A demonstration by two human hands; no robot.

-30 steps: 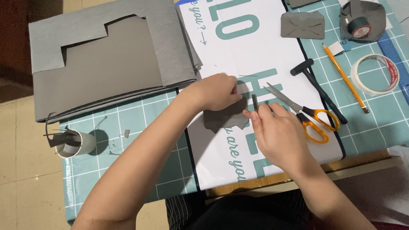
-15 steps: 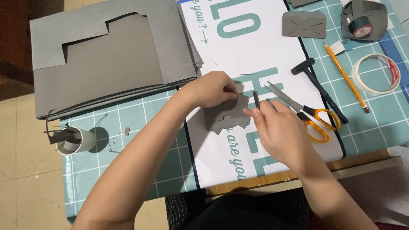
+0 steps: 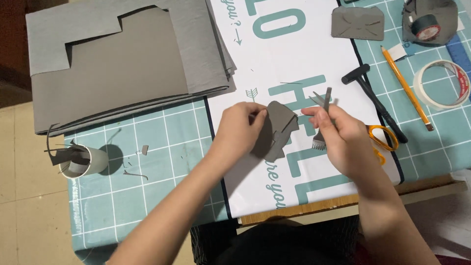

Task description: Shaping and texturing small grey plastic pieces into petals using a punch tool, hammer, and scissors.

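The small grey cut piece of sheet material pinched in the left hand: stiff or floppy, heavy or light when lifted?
The small grey cut piece of sheet material looks thin, so probably floppy rather than rigid. The left hand lifts it by a fingertip pinch at one edge, suggesting it is light. Its irregular cut outline may snag or tear if pulled.

A cut leather piece [image 3: 279, 128] is held over the printed sheet [image 3: 294, 64], between the left hand [image 3: 239, 128] and the right hand [image 3: 343, 142], in which a pronged punch [image 3: 321, 128] is gripped. Folded sheets [image 3: 122, 59] are stacked far left; a cup [image 3: 88, 162] is placed before them. A mallet [image 3: 375, 100], a pencil [image 3: 406, 87] and a tape roll [image 3: 441, 84] are laid to the right.
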